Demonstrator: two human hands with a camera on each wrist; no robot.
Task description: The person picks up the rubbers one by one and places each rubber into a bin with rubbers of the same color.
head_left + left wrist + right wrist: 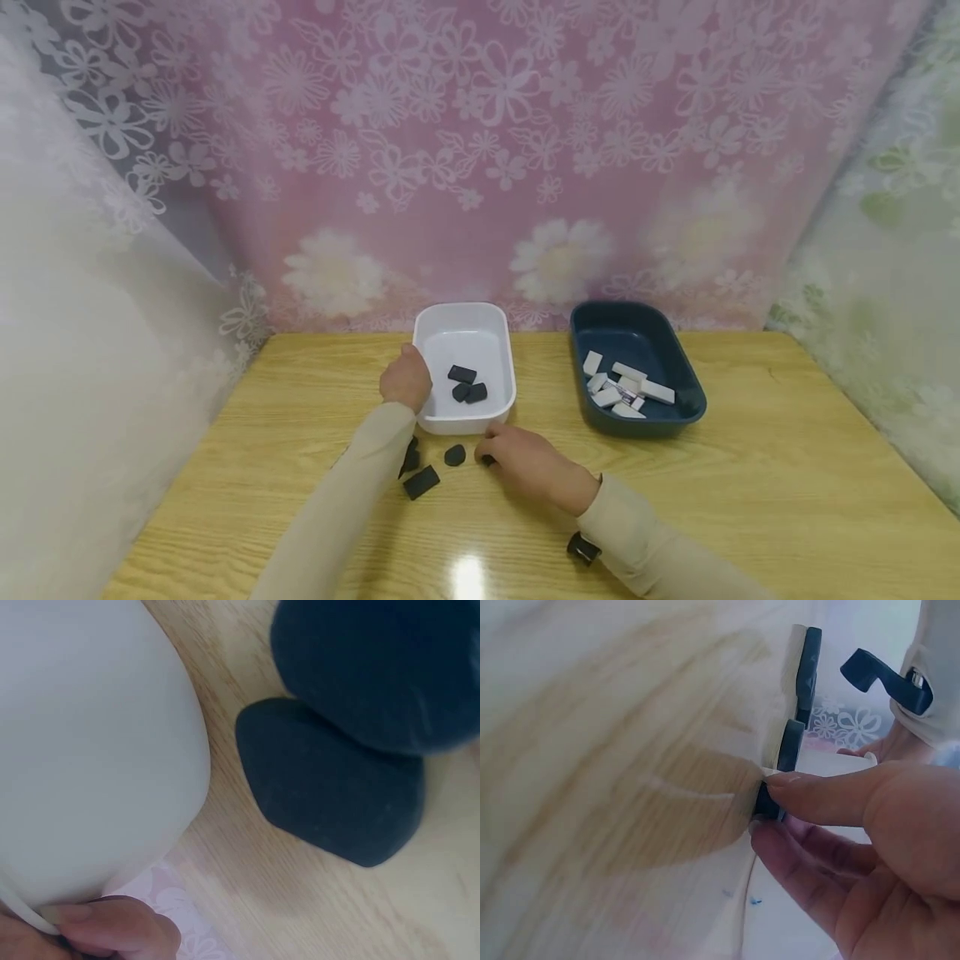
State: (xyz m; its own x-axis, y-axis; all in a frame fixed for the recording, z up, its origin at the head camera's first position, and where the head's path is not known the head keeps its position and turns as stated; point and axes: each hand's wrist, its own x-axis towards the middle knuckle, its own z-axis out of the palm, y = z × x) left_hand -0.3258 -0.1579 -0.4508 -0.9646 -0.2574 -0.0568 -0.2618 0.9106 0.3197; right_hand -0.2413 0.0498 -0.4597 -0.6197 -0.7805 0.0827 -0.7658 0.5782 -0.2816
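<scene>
My left hand (pixel 406 379) grips the left rim of a white plastic tub (pixel 465 425). The left wrist view shows the thumb (pixel 112 924) pressed on that rim. At the tub's front right corner, my right hand (pixel 528 462) pinches a small black block (pixel 768 802) between thumb and fingertips, low over the table. A rounded black piece (pixel 454 455) lies just left of it. Further left are a black rectangular block (pixel 422 482) and several dark pieces (pixel 411 458), partly covered by my left sleeve. Inside the white tub rest 3 black blocks (pixel 462 374).
To the right stands a navy tub (pixel 637 427) holding several white blocks (pixel 657 392). Both tubs sit near the back edge of the wooden table (pixel 787 467). A pink flowered curtain (pixel 450 208) hangs right behind, with pale curtains at both sides.
</scene>
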